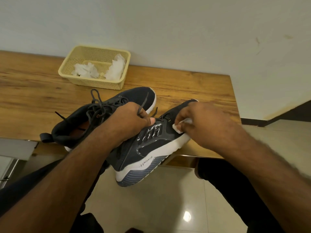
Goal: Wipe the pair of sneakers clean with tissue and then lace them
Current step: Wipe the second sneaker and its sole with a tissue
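Two dark navy sneakers with white soles. One sneaker [107, 113] lies on the wooden table [33, 91], its grey laces loose. My left hand [129, 121] grips the second sneaker [151, 148] from above at the lace area and holds it tilted over the table's front edge, heel toward me. My right hand [207, 121] pinches a small white tissue [178, 127] and presses it against this shoe's side near the toe. The shoe's tongue is hidden under my left hand.
A cream plastic basket [94, 83] stands at the back of the table by the wall, with crumpled white tissues [116, 68] inside. The table's right end lies just beyond the held shoe. My legs and a glossy tiled floor [159, 207] are below.
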